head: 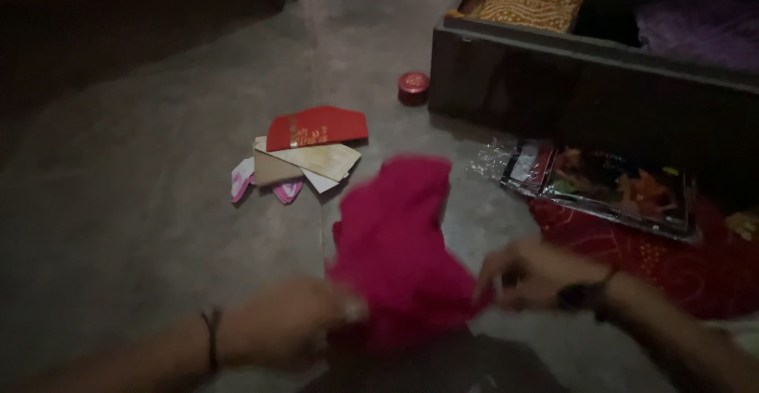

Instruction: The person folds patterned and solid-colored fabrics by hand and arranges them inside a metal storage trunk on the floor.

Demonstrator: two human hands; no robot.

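A magenta cloth (399,243) hangs blurred in the middle of the view, above a grey floor. My left hand (288,322) grips its lower left edge, with a thin band on that wrist. My right hand (526,270) holds the cloth's lower right edge and wears a dark wrist strap. Both hands are blurred by motion. A dark fabric (427,365) lies under the cloth at the bottom edge.
A red envelope (316,126) lies on beige cards (304,162) and pink slips (241,179) on the floor. A small red round tin (413,85) sits by a dark open storage box (569,69) holding a yellow fabric (526,7). A clear-wrapped packet (609,183) rests on red patterned cloth (680,262).
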